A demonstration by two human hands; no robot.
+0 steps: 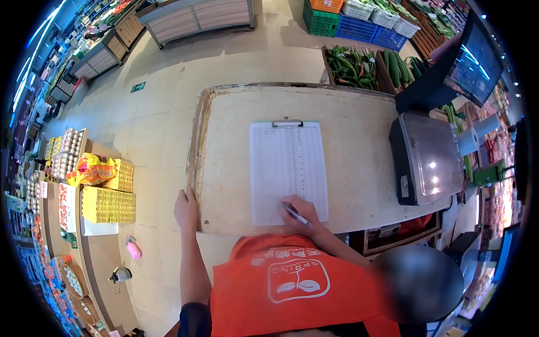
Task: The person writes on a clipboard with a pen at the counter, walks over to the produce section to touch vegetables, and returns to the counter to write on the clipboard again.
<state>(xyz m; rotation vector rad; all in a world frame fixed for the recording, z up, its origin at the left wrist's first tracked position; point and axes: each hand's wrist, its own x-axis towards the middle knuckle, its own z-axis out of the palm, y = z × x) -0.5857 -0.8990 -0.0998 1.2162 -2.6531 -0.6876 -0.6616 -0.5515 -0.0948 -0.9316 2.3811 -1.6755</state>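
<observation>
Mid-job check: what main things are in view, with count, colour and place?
Counter: one, pale, centre
Clipboard: one, pale, on the counter
Paper: one visible sheet, white, on clipboard
Pen: one, pale and dark, over the paper
Scale: one, grey and black, counter's right end
Screen: one, dark, upper right
Peppers: many, mostly green, beyond the counter
Crates: several, mixed colours, top right
Egg trays: several, yellow, left
Bag: one, yellow-orange, by egg trays
Floor sign: one, green, upper left
Apron: one, orange, bottom
Left hand: one, bare, counter's left edge
Right hand: one, bare, holding the pen

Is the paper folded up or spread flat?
Spread flat: the paper lies open, its top edge under the clip, its printed grid showing.
</observation>
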